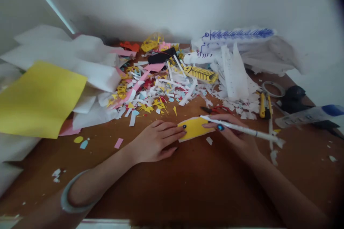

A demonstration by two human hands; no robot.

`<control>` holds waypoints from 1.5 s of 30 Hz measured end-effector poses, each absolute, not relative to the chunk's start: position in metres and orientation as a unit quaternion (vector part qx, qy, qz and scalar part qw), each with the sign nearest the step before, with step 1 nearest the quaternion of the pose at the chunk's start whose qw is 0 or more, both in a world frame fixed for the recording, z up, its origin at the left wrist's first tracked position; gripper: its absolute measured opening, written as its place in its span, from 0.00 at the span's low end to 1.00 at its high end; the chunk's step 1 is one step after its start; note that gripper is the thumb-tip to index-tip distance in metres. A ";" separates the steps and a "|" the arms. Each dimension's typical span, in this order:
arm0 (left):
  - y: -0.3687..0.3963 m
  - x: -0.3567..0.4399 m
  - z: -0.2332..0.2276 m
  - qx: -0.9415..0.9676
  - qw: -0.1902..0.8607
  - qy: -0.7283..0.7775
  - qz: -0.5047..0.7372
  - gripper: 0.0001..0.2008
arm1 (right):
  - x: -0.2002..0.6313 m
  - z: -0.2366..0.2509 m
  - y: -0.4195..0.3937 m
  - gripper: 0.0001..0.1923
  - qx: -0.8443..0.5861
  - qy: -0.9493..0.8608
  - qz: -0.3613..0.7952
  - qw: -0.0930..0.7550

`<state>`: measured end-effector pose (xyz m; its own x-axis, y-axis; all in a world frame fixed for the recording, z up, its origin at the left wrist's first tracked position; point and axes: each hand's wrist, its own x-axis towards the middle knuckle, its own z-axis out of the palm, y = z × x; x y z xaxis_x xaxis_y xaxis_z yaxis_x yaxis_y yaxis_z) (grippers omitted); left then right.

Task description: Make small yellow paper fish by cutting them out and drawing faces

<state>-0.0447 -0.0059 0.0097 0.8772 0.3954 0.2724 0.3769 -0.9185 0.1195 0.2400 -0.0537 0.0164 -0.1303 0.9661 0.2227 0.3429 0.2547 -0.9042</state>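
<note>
A brown wooden desk (193, 186) stands against a plain white wall (172, 0). A second wall (16, 7) meets it at the upper left, forming a corner. Lighting is soft and diffuse; a faint shadow lies along the wall base behind the desk.

Left hand (156, 141) flat on desk (188, 186), fingertips pinning small yellow paper piece (195, 128); right hand (233, 134) grips white pen (242, 128) across it; paper scraps (161, 93) heaped behind, red scissors (217, 109) near.
</note>
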 end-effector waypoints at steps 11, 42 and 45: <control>0.002 -0.051 0.012 0.962 -0.056 0.118 0.241 0.07 | 0.212 0.024 -0.037 0.06 -0.479 -0.649 0.416 0.420; 0.005 -0.046 0.008 0.953 0.064 0.145 0.257 0.09 | 0.195 -0.003 -0.016 0.09 -0.470 -0.602 0.523 0.378; 0.005 -0.047 0.008 0.954 0.057 0.146 0.254 0.09 | 0.195 0.000 -0.015 0.10 -0.465 -0.601 0.532 0.373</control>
